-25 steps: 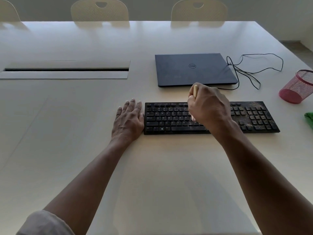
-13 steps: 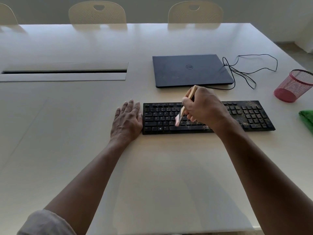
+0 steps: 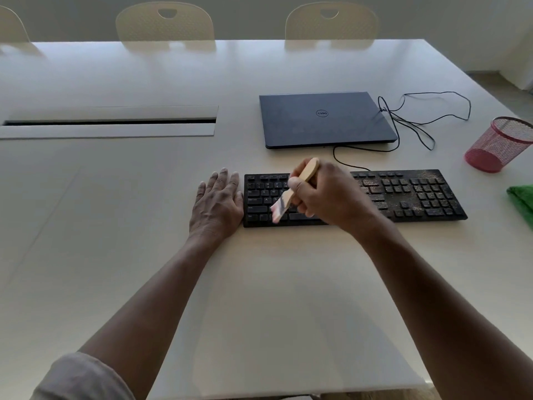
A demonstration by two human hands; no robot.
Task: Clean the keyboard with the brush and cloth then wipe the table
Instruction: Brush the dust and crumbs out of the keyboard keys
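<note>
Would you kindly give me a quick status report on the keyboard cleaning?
Left hand flat on table, bracing keyboard end. Right hand grips brush, bristles on left keys. Right keys dusty; cloth untouched. Nothing in the way.

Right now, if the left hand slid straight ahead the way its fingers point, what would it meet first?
Nothing nearby, as far as I can tell: the left hand lies flat beside the keyboard, fingers pointing away over bare table. The closed laptop sits off to the right of that line.

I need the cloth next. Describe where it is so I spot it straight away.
Start at the black keyboard in the middle of the white table and look past its right end. The cloth lies at the right frame edge, nearer than the red mesh cup. It is the only green, soft thing there.
</note>
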